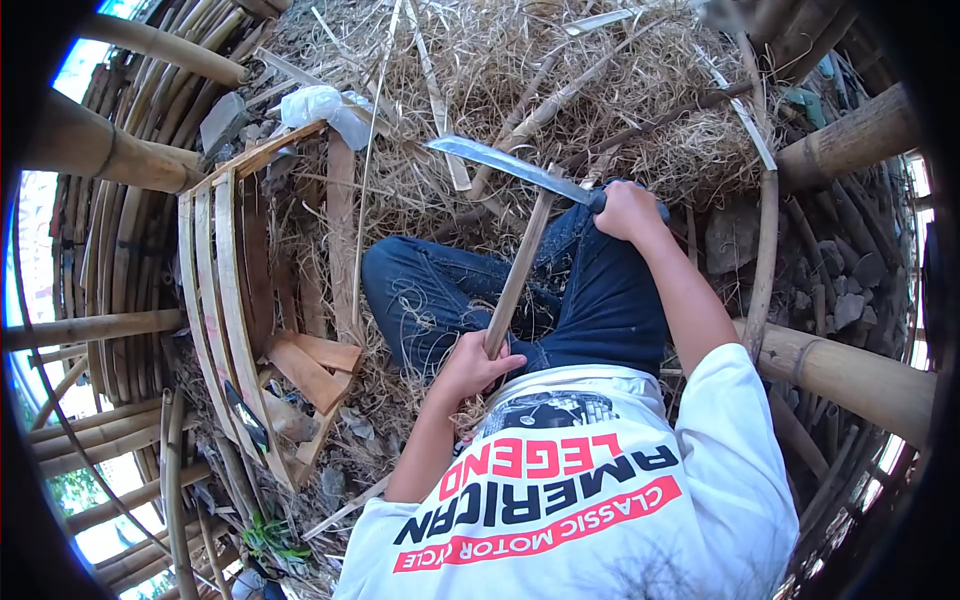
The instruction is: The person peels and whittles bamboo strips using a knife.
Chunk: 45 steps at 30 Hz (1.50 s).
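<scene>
My right hand (630, 211) is closed round the dark handle of a machete (500, 160), over my right knee. Its long blade points left, away from the hand. My left hand (474, 366) grips the lower end of a split bamboo strip (522, 268) close to my lap. The strip slants up and to the right, and its upper end overlaps the blade near the handle in this view. Thin curled shavings (420, 318) cling to my jeans (610, 300) between and around the hands.
A slatted wooden crate (222, 270) stands at left, with loose wood pieces (310, 370) inside it. A heap of shavings (640, 90) covers the ground ahead. Thick bamboo poles (850, 385) run along the right, near stones (850, 300). A white plastic bag (325, 112) lies behind the crate.
</scene>
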Motion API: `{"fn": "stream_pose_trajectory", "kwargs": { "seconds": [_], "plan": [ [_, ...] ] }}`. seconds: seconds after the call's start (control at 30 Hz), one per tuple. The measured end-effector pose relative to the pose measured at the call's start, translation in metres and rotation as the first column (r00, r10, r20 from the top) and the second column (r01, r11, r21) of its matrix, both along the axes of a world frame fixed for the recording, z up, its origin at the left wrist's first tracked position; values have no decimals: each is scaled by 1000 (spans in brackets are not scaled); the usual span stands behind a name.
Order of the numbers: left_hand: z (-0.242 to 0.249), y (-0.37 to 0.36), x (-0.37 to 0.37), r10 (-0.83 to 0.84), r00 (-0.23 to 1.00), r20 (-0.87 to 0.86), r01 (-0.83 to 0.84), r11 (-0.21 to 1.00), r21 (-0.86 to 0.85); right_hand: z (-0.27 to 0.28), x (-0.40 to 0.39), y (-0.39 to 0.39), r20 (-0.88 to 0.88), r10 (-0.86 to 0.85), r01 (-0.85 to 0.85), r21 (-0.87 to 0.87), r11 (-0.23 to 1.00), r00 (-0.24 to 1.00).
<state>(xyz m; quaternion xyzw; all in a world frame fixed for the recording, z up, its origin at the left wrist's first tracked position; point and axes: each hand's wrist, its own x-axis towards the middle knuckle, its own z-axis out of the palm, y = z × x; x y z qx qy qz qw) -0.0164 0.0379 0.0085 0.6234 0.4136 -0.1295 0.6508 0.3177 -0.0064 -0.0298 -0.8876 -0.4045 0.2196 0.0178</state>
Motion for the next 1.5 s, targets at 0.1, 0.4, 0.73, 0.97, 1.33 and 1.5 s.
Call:
{"fn": "stream_pose_trajectory", "kwargs": {
  "seconds": [0.1, 0.4, 0.73, 0.97, 1.33, 1.5],
  "plan": [
    [0, -3, 1, 12, 1000, 6, -12, 1000, 12, 1, -1, 0, 2, -48, 48, 17, 999, 999],
    [-4, -8, 0, -19, 999, 33, 13, 988, 157, -6, -1, 0, 23, -110, 109, 38, 993, 994],
    [-3, -13, -5, -51, 998, 24, 45, 976, 214, 7, -11, -1, 15, -136, 136, 19, 991, 991],
    [6, -21, -25, -64, 997, 36, 57, 984, 169, -14, 17, -2, -2, -421, 415, 170, 894, 907],
    [-10, 2, -6, 41, 999, 10, -40, 996, -75, 16, -17, -44, -120, -271, 296, 329, 897, 955],
    [-17, 5, -7, 131, 991, 29, -122, 971, -206, 35, -76, -68, -82, 60, -37, 255, 966, 995]
  ]
}}
